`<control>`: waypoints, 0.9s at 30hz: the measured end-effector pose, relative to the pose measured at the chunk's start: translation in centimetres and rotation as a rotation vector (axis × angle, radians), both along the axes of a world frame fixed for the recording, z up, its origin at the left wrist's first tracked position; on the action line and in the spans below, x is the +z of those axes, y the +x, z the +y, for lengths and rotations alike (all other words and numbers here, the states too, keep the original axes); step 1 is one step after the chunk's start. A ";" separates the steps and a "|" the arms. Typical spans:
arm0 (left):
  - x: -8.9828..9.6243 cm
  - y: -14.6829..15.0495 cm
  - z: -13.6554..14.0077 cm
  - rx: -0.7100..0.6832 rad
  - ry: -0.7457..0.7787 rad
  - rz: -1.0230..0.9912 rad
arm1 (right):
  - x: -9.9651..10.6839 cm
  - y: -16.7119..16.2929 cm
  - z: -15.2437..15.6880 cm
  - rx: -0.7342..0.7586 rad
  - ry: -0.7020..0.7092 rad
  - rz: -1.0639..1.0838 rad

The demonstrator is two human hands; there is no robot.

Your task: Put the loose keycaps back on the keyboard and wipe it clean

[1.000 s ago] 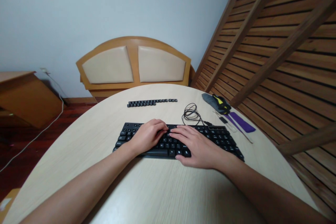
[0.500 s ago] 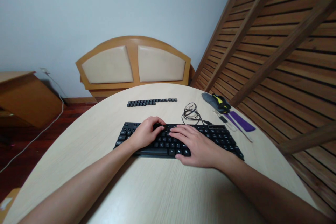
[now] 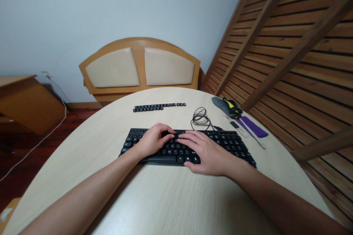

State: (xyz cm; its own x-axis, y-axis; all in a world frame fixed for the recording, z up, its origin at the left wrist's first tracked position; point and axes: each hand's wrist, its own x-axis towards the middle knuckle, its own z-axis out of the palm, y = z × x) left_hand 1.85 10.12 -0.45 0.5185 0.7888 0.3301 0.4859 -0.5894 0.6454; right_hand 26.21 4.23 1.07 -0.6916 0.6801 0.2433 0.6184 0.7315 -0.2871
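Observation:
A black keyboard (image 3: pixel 176 151) lies flat on the table in front of me, its keys facing up. My left hand (image 3: pixel 156 139) arches over its left-middle part. Thumb and index fingertip come close together in a pinch at the upper key rows; anything between them is too small to make out. Across the keys right of the middle rests my right hand (image 3: pixel 205 152), fingers stretched out and thumb near the front edge. Beyond the keyboard, small black keycaps (image 3: pixel 149 108) lie in two rows, the back row longer. A coiled black cable (image 3: pixel 200 118) lies behind the keyboard.
On the round pale table (image 3: pixel 154 198), a grey and yellow-black item (image 3: pixel 231 108), a purple strip (image 3: pixel 253 127) and thin metal tools (image 3: pixel 255 141) lie at right. A padded headboard (image 3: pixel 140 68) stands behind. Wooden slats (image 3: pixel 289 69) rise at right, and a cabinet (image 3: pixel 24 102) stands left.
My left thumb and fingertips have shifted slightly to the right over the keys. My right hand and the keyboard stay in place.

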 end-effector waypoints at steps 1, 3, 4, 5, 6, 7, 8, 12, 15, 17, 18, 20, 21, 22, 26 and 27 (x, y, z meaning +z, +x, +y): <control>0.1 0.0 -0.1 -0.014 0.026 0.011 | 0.0 0.0 0.0 -0.001 -0.001 -0.001; 0.2 0.0 -0.3 -0.050 0.092 0.051 | 0.0 -0.1 0.0 -0.002 -0.002 -0.011; 0.3 0.1 -0.4 -0.065 0.129 0.079 | 0.1 -0.1 0.0 -0.003 -0.002 -0.014; 0.3 0.1 -0.5 -0.079 0.163 0.108 | 0.1 -0.1 0.0 -0.003 -0.003 -0.015; 0.3 0.2 -0.5 -0.090 0.191 0.136 | 0.1 -0.1 0.0 -0.004 -0.004 -0.014; 0.2 0.2 -0.6 -0.096 0.212 0.159 | 0.1 -0.1 0.0 -0.004 -0.006 -0.014; 0.2 0.3 -0.7 -0.099 0.226 0.176 | 0.2 -0.1 0.0 -0.005 -0.009 -0.014; 0.5 0.5 -1.0 -0.101 0.267 0.217 | 0.1 0.0 0.0 -0.007 -0.004 -0.021; 1.4 0.3 -1.3 -0.131 0.267 0.283 | 0.0 0.1 0.0 -0.005 -0.001 -0.020; 1.9 0.0 -1.4 -0.171 0.250 0.325 | 0.0 0.0 0.0 -0.005 -0.009 -0.014; 2.2 -0.2 -1.4 -0.193 0.242 0.337 | 0.0 0.0 0.0 -0.006 -0.013 -0.013; 2.4 -0.4 -1.3 -0.224 0.233 0.351 | 0.1 -0.1 0.0 -0.011 -0.017 -0.017; 2.5 -0.4 -1.2 -0.231 0.231 0.354 | 0.1 -0.1 0.0 -0.012 -0.016 -0.021; 2.5 -0.4 -1.2 -0.238 0.232 0.356 | 0.1 -0.1 0.0 -0.012 -0.014 -0.024; 2.4 -0.4 -1.0 -0.236 0.251 0.350 | 0.1 0.0 0.0 -0.011 -0.007 -0.021; 2.4 -0.4 -0.9 -0.233 0.250 0.348 | 0.0 0.0 0.0 -0.012 -0.006 -0.020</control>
